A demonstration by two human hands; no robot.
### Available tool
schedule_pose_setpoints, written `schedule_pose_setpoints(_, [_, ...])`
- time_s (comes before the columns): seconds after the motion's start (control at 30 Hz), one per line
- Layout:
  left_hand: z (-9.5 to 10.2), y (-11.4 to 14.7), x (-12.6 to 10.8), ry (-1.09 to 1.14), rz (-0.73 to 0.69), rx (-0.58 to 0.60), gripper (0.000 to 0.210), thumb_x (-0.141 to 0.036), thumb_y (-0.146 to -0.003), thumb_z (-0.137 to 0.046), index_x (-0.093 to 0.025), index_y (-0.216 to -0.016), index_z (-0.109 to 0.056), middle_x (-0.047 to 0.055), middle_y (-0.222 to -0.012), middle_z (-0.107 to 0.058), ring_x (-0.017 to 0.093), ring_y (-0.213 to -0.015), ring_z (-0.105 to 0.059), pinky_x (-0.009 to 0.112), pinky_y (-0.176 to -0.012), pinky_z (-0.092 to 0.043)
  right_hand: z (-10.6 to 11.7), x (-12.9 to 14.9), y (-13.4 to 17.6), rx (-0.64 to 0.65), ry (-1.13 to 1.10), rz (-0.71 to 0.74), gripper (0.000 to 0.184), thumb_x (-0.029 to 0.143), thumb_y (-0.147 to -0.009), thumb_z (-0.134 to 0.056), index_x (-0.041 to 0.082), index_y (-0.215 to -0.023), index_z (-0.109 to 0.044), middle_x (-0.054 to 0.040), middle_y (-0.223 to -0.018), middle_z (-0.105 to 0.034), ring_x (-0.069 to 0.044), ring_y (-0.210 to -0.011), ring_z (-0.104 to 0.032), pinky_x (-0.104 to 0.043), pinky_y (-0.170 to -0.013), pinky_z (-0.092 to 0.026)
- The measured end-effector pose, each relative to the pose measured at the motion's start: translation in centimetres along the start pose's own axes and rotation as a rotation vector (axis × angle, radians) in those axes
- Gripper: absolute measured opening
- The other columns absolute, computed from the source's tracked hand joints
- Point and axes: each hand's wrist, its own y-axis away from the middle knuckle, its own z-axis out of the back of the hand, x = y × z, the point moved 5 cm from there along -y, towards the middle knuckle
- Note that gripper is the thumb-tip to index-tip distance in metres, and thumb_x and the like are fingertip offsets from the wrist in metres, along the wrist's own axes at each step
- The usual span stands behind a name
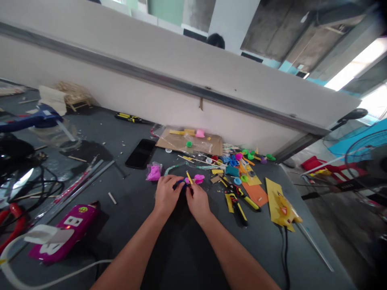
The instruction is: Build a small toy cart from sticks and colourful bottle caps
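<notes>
My left hand (167,194) is closed in a pinch over the front middle of the grey table, on a small dark blue piece (179,183). Close beside it, my right hand (198,201) is also closed, its fingertips at a thin yellow strip (189,177) that sticks up. Whether the blue piece and the strip are joined is hidden by the fingers. Just beyond my right hand lies a pink piece of modelling clay (199,179). A clear bag of pinkish-purple clay (154,172) rests past my left hand.
A black phone (140,154) and a cardboard sheet (166,140) lie farther back. To the right are yellow-black pliers (237,207), colourful small caps (237,181) and a yellow glue gun (287,209). A purple power strip (68,231) with a white cable stands at left. A white partition (181,96) borders the back.
</notes>
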Motion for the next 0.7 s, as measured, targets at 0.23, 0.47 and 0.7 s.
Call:
schedule_pose_setpoints(0.23, [-0.27,-0.02,-0.41,-0.046,-0.071,-0.001,0.018,-0.03,-0.08,-0.058,-0.025,-0.094,-0.068,0.004,-0.09,-0.064,0.021,-0.083,-0.053,0.035,-0.077,-0.044,0.23,0.01,0.21,-0.011,-0.024,0.02,0.038,0.018,-0.086,-0.041,0.015,-0.123,-0.05,-0.0103,-0.105,-0.065,-0.02,-0.095,-0.062,-0.03,-0.083,-0.048])
schedule_pose_setpoints(0.47, [-0.51,-0.16,-0.83,-0.057,-0.108,-0.023,0.017,-0.03,-0.081,-0.057,-0.023,-0.092,-0.068,0.005,-0.091,-0.062,0.02,-0.085,-0.052,0.036,-0.08,-0.042,0.13,0.12,0.26,-0.008,-0.007,0.04,0.035,0.017,-0.085,-0.04,0.016,-0.118,-0.053,-0.009,-0.099,-0.065,-0.019,-0.092,-0.061,-0.029,-0.08,-0.048])
schedule_pose_setpoints(0.7, [-0.53,-0.19,-0.69,-0.062,-0.081,0.002,0.019,-0.032,-0.081,-0.056,-0.023,-0.094,-0.067,0.006,-0.094,-0.063,0.022,-0.088,-0.052,0.036,-0.082,-0.041,0.18,0.23,0.37,0.022,-0.01,0.017,0.036,0.018,-0.085,-0.041,0.016,-0.119,-0.052,-0.0092,-0.099,-0.064,-0.02,-0.092,-0.06,-0.029,-0.081,-0.047])
